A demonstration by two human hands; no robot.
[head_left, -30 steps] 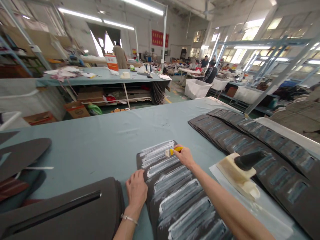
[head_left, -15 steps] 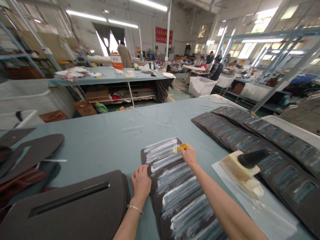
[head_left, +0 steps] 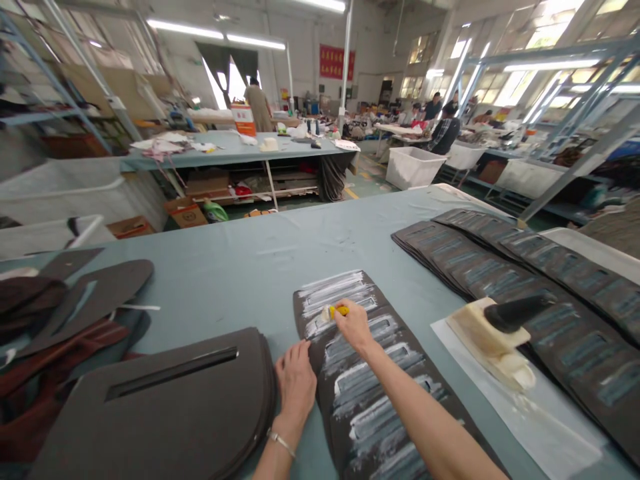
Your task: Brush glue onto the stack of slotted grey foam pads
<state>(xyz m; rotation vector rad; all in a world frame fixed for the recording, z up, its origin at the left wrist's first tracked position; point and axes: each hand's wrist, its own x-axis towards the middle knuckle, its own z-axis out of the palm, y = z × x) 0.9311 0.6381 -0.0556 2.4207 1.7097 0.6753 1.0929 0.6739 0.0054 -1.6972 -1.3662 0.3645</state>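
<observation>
My right hand [head_left: 353, 327] grips a small brush [head_left: 341, 311] with a yellow handle. Its pale bristles touch the far part of a row of overlapping dark panels [head_left: 387, 320], each with a slot and streaks of wet white paste around it. At the left edge of that row, my left hand [head_left: 297, 379] lies with fingers stretched out, holding nothing. Left of it sits a stack of unpasted dark panels [head_left: 200, 413] with a long slot on top.
On the right, a cream container [head_left: 475, 340] with a black cone-shaped piece [head_left: 517, 312] stands on a white sheet [head_left: 555, 433]. Pasted panels [head_left: 480, 267] lie in rows beyond it. Dark and reddish-brown pieces [head_left: 65, 353] are heaped at left. Several people work at the back.
My right hand has drawn the brush left and slightly nearer, across the slotted panel. My left hand stays at the row's edge. The whole view has shifted slightly.
</observation>
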